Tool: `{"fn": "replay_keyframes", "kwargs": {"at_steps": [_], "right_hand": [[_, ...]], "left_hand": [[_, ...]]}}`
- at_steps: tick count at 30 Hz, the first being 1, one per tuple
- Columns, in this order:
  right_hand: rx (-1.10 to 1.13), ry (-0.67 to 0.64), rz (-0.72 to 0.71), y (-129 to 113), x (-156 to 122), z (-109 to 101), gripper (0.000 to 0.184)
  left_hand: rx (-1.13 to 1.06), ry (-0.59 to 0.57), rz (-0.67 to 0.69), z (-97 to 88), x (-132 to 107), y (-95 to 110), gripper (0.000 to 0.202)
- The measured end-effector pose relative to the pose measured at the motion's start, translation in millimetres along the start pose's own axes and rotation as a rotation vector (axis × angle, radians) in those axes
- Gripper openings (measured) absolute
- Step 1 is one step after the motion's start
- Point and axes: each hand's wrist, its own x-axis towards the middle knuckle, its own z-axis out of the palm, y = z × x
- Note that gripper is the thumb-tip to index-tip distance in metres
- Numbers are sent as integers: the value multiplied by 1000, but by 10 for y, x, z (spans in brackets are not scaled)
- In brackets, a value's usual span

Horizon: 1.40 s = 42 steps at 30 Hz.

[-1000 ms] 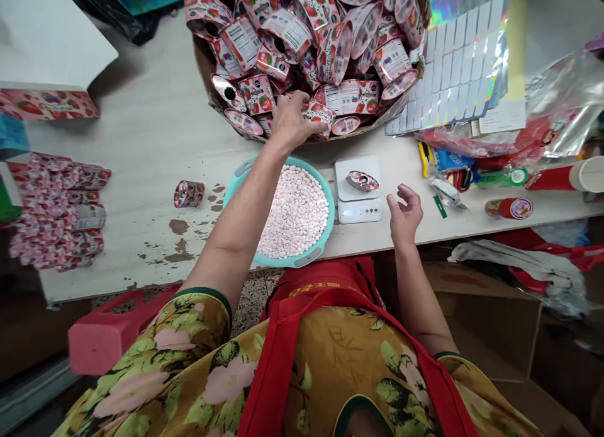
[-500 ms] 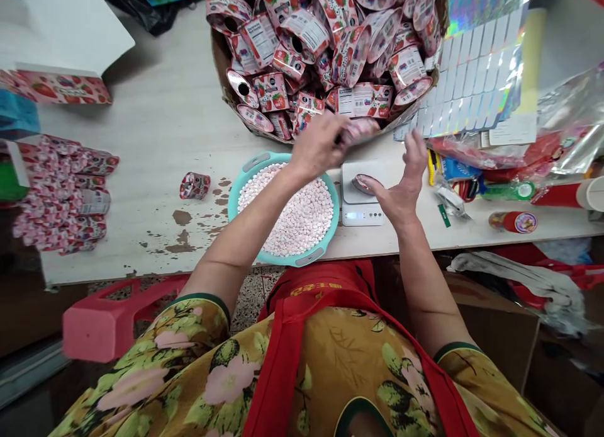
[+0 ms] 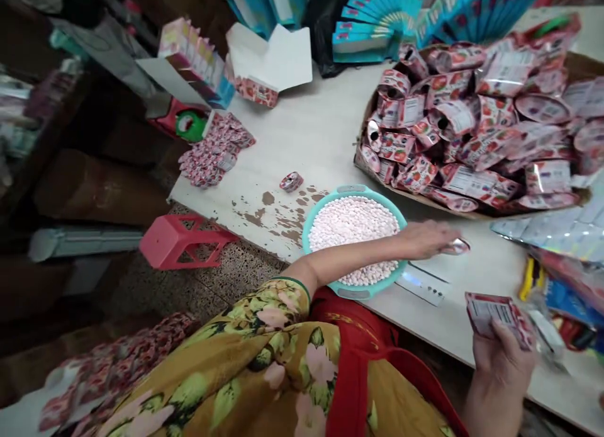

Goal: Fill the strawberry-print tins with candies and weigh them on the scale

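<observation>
My left hand [image 3: 427, 238] reaches across the basin, its fingers closed at a small open pouch [image 3: 457, 247] over the scale [image 3: 427, 286]. Only the pouch's silvery rim shows well; the hand is slightly blurred and hides part of it. At the lower right, my right hand [image 3: 503, 361] grips a flat pink printed pouch [image 3: 491, 315] between thumb and fingers. The turquoise basin [image 3: 309, 226], full of small pale pink candies [image 3: 352, 226], lies under my left forearm.
A cardboard box [image 3: 361, 157] heaped with pink strawberry pouches stands at the back right. One pouch [image 3: 291, 182] lies left of the basin, near a cluster of filled-looking pouches [image 3: 212, 153]. A yellow cutter [image 3: 531, 276] lies at the right; a pink stool [image 3: 163, 242] stands below the table.
The view has swung left. My right hand has moved away from the scale and now holds a flat pouch. My left hand has come from the box's edge to the pouch at the scale.
</observation>
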Motion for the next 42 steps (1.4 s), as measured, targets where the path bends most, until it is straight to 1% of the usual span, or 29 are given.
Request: {"fn": "replay_keyframes", "kwargs": {"at_steps": [2,3,4,5,6,7,8,9,10,11,13,15,16,17,18,19,20,21,22,23,24,25,26,27,29,32,36,39,42], "right_hand": [[49,-21,80,58,-84,167,48],[74,-43,117,102,-131,249,47],[96,-73,153,155,-182,326,46],[110,-111,192,217,-241,397,46],[118,-154,233,282,-307,464,45],[117,-195,279,347,-379,529,44],[112,-230,327,406,-455,594,43],[106,-252,371,457,-532,659,42],[103,-265,404,494,-605,724,41],[101,-270,427,517,-670,787,41],[97,-264,438,511,-767,899,43],[89,-252,415,446,-822,980,43],[84,-241,394,396,-837,1006,42],[80,-225,370,341,-848,1024,41],[75,-209,347,281,-857,1034,41],[68,-196,327,221,-866,1038,41],[60,-188,313,164,-878,1039,42],[51,-184,300,111,-892,1040,42],[40,-187,287,65,-908,1042,43],[25,-199,274,27,-923,1048,42],[5,-215,255,-2,-934,1058,42],[-19,-238,234,-23,-939,1076,43],[-48,-268,213,-37,-939,1104,44],[-80,-304,197,-46,-936,1144,46],[-140,-388,181,-48,-935,1259,51],[-216,-504,203,-31,-971,1466,56],[-289,-572,183,-25,-960,1662,62],[-381,-644,79,-35,-878,1722,64],[-486,-746,-95,-36,-793,1733,59]], "left_hand": [[-107,191,-139,-537,-524,-262,18],[-147,275,-252,-782,-848,-444,20],[-119,348,-374,-982,-1189,-662,23],[-63,401,-499,-1124,-1527,-910,25],[-5,420,-609,-1201,-1845,-1178,28],[47,428,-731,-1216,-2128,-1454,33],[95,424,-856,-1176,-2366,-1727,37],[145,423,-957,-1098,-2554,-1986,39],[174,416,-1025,-1000,-2691,-2224,40],[187,416,-1072,-900,-2783,-2437,40],[180,456,-1124,-748,-2858,-2773,40],[160,524,-1146,-700,-2841,-2974,48],[161,555,-1145,-708,-2811,-3013,55],[168,587,-1132,-724,-2770,-3002,60],[165,629,-1110,-737,-2723,-2934,62],[138,677,-1071,-733,-2672,-2806,60],[66,714,-1006,-703,-2622,-2621,56],[-25,752,-936,-638,-2573,-2390,52],[-160,747,-827,-538,-2523,-2128,50],[-299,668,-697,-410,-2465,-1859,50],[-347,619,-626,-266,-2392,-1606,47],[-367,615,-600,-123,-2302,-1390,45],[-378,629,-592,4,-2198,-1226,47],[-393,645,-591,104,-2089,-1119,49],[-409,706,-641,220,-1899,-1055,50],[-458,787,-684,280,-1723,-1105,49],[-613,899,-646,343,-1554,-1045,27],[-703,936,-654,369,-1499,-965,23],[-811,990,-699,355,-1520,-934,24]]}}
